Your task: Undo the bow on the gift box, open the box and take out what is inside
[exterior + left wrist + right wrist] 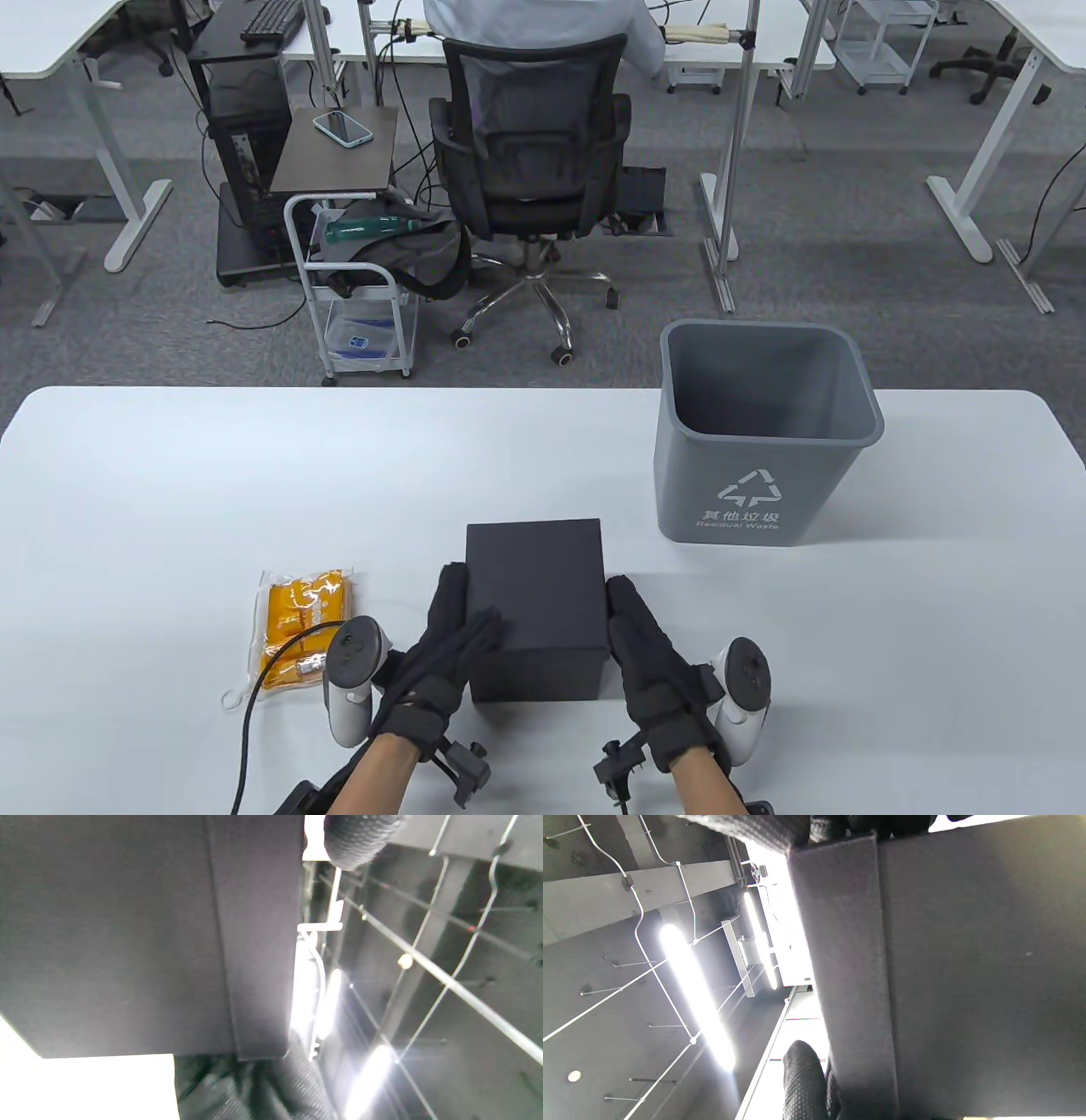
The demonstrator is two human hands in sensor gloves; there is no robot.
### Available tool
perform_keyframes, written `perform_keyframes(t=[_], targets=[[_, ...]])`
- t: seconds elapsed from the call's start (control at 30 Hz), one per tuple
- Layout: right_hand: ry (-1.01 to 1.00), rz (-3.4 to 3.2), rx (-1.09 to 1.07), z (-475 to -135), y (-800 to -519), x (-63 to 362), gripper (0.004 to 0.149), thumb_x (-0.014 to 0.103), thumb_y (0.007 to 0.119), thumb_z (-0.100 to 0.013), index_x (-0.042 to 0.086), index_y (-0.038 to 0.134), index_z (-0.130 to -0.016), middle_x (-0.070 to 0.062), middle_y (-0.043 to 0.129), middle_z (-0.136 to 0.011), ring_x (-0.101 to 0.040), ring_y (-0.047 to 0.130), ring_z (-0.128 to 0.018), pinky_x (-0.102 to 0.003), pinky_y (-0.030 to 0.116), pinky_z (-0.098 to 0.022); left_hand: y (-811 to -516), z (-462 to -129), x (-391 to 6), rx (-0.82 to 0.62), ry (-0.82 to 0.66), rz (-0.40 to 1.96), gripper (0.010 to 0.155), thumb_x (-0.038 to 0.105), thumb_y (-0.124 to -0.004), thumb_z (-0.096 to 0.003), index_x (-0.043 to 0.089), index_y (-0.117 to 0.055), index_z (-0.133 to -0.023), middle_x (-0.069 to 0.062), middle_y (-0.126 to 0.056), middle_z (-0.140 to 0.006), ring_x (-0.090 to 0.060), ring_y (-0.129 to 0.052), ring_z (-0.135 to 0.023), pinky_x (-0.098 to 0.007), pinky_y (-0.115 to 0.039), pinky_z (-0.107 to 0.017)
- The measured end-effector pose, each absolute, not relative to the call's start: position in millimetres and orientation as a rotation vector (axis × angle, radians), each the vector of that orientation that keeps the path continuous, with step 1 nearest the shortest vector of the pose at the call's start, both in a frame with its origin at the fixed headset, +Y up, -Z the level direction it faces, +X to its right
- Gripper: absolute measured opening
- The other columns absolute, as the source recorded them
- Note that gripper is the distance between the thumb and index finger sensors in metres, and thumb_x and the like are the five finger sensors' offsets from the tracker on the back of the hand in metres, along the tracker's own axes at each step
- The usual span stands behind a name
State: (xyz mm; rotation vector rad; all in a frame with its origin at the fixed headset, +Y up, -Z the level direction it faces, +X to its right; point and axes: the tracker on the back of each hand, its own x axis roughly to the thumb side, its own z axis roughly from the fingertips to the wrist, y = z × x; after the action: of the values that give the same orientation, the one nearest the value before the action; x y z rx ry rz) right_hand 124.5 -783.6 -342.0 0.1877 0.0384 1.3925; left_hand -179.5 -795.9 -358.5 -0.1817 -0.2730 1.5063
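A black gift box with its lid on stands near the table's front edge; no ribbon shows on it. My left hand lies against its left side with the thumb across the lid's top. My right hand lies flat against the right side, fingers straight. An orange packet in clear wrap lies on the table left of my left hand. Both wrist views are filled by the box wall with the lid's seam; a gloved fingertip and a gloved thumb show by the lid's edge.
A grey waste bin stands on the white table behind and right of the box. A black cable runs from my left glove past the packet. Beyond the table are an office chair with a seated person and a small cart.
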Motion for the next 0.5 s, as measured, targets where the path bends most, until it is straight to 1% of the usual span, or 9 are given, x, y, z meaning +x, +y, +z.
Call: perform_keyframes(t=[0.07, 0.17, 0.23, 0.27, 0.3, 0.33, 0.4, 0.47, 0.5], targets=[[0.052, 1.41, 0.173, -342, -785, 126, 0.06, 0.028, 0.059, -0.063, 0.006, 0.043, -0.117, -0.027, 0.042, -0.115, -0.054, 0.044, -0.102, -0.063, 0.043, -0.071, -794, -359, -178, -0.168, -0.258, 1.505, 0.083, 0.039, -0.065, -0.067, 0.017, 0.0, -0.114, -0.03, 0.004, -0.117, -0.058, -0.009, -0.104, -0.066, -0.024, -0.075], [0.054, 1.417, 0.168, -342, -784, 127, 0.06, 0.028, 0.059, -0.064, 0.006, 0.042, -0.117, -0.029, 0.039, -0.115, -0.055, 0.039, -0.102, -0.064, 0.038, -0.072, -793, -358, -178, -0.169, -0.253, 1.504, 0.082, 0.039, -0.064, -0.0672, 0.017, -0.001, -0.114, -0.03, 0.005, -0.116, -0.058, -0.008, -0.104, -0.066, -0.025, -0.075], [-0.001, 1.531, 0.194, -340, -773, 130, 0.061, 0.027, 0.061, -0.064, 0.005, 0.041, -0.118, -0.029, 0.031, -0.116, -0.057, 0.029, -0.102, -0.065, 0.027, -0.072, -789, -356, -180, -0.147, -0.267, 1.51, 0.084, 0.046, -0.065, -0.0676, 0.016, -0.003, -0.116, -0.03, 0.011, -0.114, -0.059, -0.004, -0.103, -0.068, -0.022, -0.074], [-0.045, 1.624, 0.217, -339, -768, 131, 0.063, 0.031, 0.062, -0.064, 0.006, 0.041, -0.118, -0.03, 0.029, -0.116, -0.057, 0.027, -0.102, -0.066, 0.025, -0.072, -786, -355, -182, -0.128, -0.274, 1.515, 0.085, 0.049, -0.064, -0.0676, 0.017, -0.004, -0.116, -0.03, 0.013, -0.113, -0.06, -0.002, -0.102, -0.069, -0.021, -0.073], [-0.14, 1.798, 0.257, -335, -756, 135, 0.065, 0.034, 0.063, -0.064, 0.006, 0.041, -0.118, -0.029, 0.029, -0.116, -0.057, 0.027, -0.103, -0.066, 0.025, -0.072, -777, -352, -185, -0.074, -0.285, 1.524, 0.085, 0.051, -0.065, -0.0674, 0.017, -0.004, -0.117, -0.03, 0.014, -0.113, -0.06, 0.0, -0.101, -0.07, -0.019, -0.072], [-0.166, 1.836, 0.264, -333, -752, 135, 0.067, 0.037, 0.064, -0.064, 0.006, 0.041, -0.118, -0.029, 0.029, -0.116, -0.057, 0.027, -0.103, -0.067, 0.024, -0.071, -773, -351, -186, -0.047, -0.289, 1.523, 0.085, 0.052, -0.065, -0.0671, 0.018, -0.005, -0.117, -0.03, 0.014, -0.113, -0.061, 0.0, -0.1, -0.071, -0.018, -0.071], [-0.281, 1.963, 0.304, -326, -738, 139, 0.07, 0.042, 0.065, -0.064, 0.007, 0.041, -0.119, -0.029, 0.029, -0.117, -0.058, 0.026, -0.103, -0.069, 0.024, -0.071, -756, -345, -189, 0.032, -0.323, 1.498, 0.085, 0.052, -0.066, -0.0668, 0.018, -0.008, -0.118, -0.031, 0.011, -0.115, -0.061, 0.0, -0.101, -0.072, -0.018, -0.071], [-0.327, 2.059, 0.329, -319, -724, 141, 0.073, 0.047, 0.066, -0.063, 0.009, 0.04, -0.12, -0.029, 0.027, -0.118, -0.06, 0.024, -0.103, -0.071, 0.023, -0.07, -734, -336, -193, 0.141, -0.358, 1.397, 0.083, 0.052, -0.069, -0.0661, 0.018, -0.014, -0.119, -0.03, 0.008, -0.116, -0.061, 0.001, -0.101, -0.074, -0.017, -0.07], [-0.355, 2.106, 0.336, -315, -718, 142, 0.075, 0.049, 0.066, -0.063, 0.01, 0.04, -0.121, -0.028, 0.025, -0.118, -0.062, 0.023, -0.102, -0.073, 0.023, -0.069, -722, -331, -195, 0.21, -0.372, 1.281, 0.083, 0.052, -0.069, -0.0657, 0.018, -0.017, -0.12, -0.031, 0.005, -0.118, -0.061, -0.001, -0.102, -0.074, -0.018, -0.07]])
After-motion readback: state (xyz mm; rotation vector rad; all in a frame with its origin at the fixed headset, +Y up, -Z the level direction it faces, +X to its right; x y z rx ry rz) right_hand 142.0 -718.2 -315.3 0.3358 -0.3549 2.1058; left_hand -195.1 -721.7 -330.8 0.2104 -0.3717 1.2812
